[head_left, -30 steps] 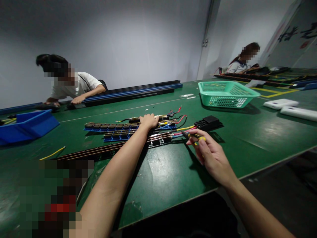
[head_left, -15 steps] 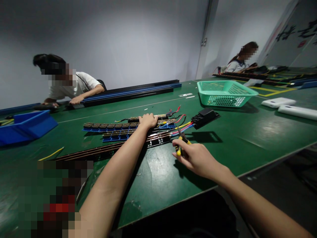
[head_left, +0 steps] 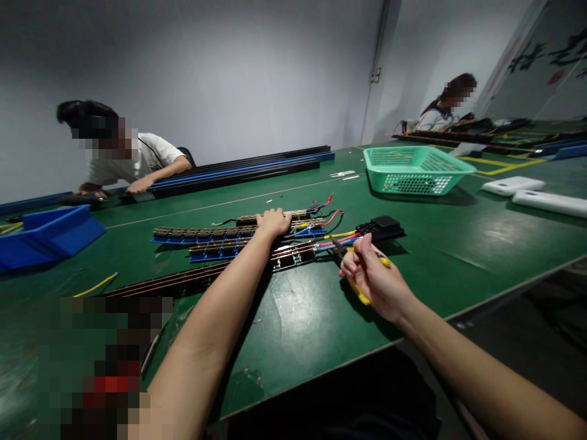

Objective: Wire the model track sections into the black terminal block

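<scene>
The two hands are being held apart above the green bench (head_left: 293, 348). Yellow-handled pliers (head_left: 339, 249) are being gripped in the right hand (head_left: 378, 278), their dark nose being aimed toward eleven o'clock, at coloured wires (head_left: 326, 245); whether the wires are being touched cannot be told. The copper-striped rails (head_left: 206, 234) on the bench are being partly covered by the left hand (head_left: 274, 223), laid down at ten o'clock from the right; whether its fingers are being closed round them cannot be seen. A black block (head_left: 380, 226), at twelve o'clock from the right hand, is being joined to the rails by the wires. A green basket (head_left: 417, 182) is being supported by the bench at one o'clock from the right hand, and a blue bin (head_left: 55, 238) at nine from the left.
</scene>
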The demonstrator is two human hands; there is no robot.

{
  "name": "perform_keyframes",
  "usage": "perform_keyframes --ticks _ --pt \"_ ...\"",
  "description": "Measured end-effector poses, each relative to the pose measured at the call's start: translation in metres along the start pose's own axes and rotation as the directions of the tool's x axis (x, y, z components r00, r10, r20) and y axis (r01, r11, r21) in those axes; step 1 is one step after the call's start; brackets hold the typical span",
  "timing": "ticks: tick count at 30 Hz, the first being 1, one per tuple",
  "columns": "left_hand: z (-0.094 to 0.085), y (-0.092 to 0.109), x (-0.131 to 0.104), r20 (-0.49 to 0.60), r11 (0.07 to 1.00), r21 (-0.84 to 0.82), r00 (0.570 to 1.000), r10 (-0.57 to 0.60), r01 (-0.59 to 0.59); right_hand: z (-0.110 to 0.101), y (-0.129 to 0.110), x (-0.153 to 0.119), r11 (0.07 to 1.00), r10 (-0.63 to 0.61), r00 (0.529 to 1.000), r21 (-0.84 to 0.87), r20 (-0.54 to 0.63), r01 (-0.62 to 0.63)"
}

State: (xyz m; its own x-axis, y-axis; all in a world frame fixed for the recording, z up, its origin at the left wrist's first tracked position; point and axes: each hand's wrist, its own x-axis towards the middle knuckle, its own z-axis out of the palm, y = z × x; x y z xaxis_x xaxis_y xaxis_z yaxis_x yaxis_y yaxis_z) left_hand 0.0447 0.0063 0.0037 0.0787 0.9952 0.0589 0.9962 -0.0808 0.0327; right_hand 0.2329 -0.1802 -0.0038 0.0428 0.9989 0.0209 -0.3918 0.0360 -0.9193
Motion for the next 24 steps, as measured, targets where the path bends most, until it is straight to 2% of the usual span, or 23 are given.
perform_keyframes --ticks 2,5,8,12,15,18,20,24 --pt "0.0 0.0 0.0 0.003 1.0 -0.001 1.0 -0.004 0.004 -0.005 0.003 -0.006 0.973 -0.042 0.992 -0.222 0.118 0.068" --pt "0.0 0.0 0.0 0.002 1.0 0.003 1.0 -0.002 0.002 -0.008 0.008 -0.022 0.861 -0.069 0.96 -0.47 0.271 0.194" --pt "0.0 0.0 -0.001 0.002 1.0 0.006 1.0 0.004 -0.004 -0.006 0.011 -0.042 0.821 -0.075 0.933 -0.509 0.352 0.258" --pt "0.001 -0.001 0.001 0.003 1.0 0.007 1.0 0.005 -0.005 -0.001 -0.003 -0.054 0.84 -0.129 0.881 -0.422 0.455 0.342" --pt "0.003 -0.001 0.002 0.001 1.0 0.008 1.0 0.008 -0.008 0.004 -0.025 -0.037 0.88 -0.192 0.868 -0.31 0.459 0.359" --pt "0.003 -0.002 0.003 -0.004 1.0 0.002 1.0 0.008 -0.008 0.009 -0.047 -0.001 0.914 -0.203 0.893 -0.251 0.401 0.32" --pt "0.003 -0.002 0.003 -0.007 1.0 -0.002 1.0 0.008 -0.008 0.012 -0.058 0.025 0.916 -0.146 0.928 -0.308 0.343 0.258" --pt "0.003 -0.002 0.002 -0.002 1.0 -0.001 1.0 0.006 -0.006 0.013 -0.065 0.065 0.926 0.062 0.97 -0.377 0.236 0.032"
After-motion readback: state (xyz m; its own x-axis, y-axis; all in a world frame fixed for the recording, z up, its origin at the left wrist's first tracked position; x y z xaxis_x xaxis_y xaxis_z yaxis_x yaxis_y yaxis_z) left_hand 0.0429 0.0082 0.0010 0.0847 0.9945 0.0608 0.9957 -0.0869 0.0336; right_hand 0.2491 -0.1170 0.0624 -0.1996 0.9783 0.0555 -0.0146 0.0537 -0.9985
